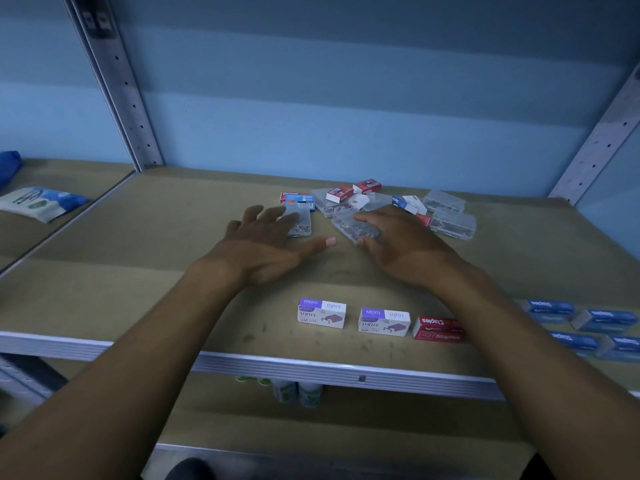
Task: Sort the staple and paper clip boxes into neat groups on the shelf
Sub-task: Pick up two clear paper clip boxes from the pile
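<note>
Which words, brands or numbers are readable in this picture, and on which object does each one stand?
"KREATE" and "STAPLES": left white and purple box.
The same two words: second white and purple box.
"Staples", upside down on top, and "10 Staples" on the front: red box.
Blue boxes at right: white word, upside down, too blurred.
Small boxes in the far pile, white and blue packet: unreadable.

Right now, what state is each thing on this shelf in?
left hand: open, fingers over a clear clip box
right hand: grips another clear box
two purple staple boxes: side by side at front edge
red staple box: beside them
blue boxes: grouped at right
back pile: unsorted
</note>
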The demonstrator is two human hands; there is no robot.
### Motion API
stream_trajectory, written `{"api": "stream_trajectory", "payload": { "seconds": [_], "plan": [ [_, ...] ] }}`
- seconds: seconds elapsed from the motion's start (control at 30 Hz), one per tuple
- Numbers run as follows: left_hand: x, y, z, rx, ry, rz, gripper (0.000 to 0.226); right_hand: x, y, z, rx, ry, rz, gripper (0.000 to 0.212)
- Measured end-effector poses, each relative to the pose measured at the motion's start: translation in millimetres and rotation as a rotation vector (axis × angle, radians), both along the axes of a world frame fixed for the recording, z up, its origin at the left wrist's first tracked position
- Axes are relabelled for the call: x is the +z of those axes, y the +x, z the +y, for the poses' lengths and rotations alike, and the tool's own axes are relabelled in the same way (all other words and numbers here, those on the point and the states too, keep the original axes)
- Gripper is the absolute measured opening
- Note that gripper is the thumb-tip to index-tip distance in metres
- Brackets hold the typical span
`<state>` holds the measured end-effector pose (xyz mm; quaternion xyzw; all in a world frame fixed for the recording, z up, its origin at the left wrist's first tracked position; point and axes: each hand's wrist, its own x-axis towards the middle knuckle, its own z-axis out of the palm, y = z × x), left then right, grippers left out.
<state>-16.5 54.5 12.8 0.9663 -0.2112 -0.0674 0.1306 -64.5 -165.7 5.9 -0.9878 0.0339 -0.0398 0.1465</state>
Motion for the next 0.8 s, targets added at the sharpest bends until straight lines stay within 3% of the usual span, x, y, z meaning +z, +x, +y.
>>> {"api": "stream_trajectory", "payload": {
  "seconds": [0.3,0.53,0.7,0.8],
  "plan": [
    [6,-10,1,-0.067,0.022,-0.108,0.090,1,-3,-1,-0.026,0.085,-0.121,0.020],
    [13,-32,0,-0.110,-0.012,-0.150,0.096,2,-13,-10,-0.041,0.178,-0.125,0.020],
    [10,-35,2,-0.122,-0.048,-0.129,0.080,10,-31,-18,-0.072,0.322,-0.113,0.008],
    [4,-23,6,-0.151,-0.111,-0.136,0.045,15,-39,-25,-0.085,0.409,-0.086,0.007]
  ]
}}
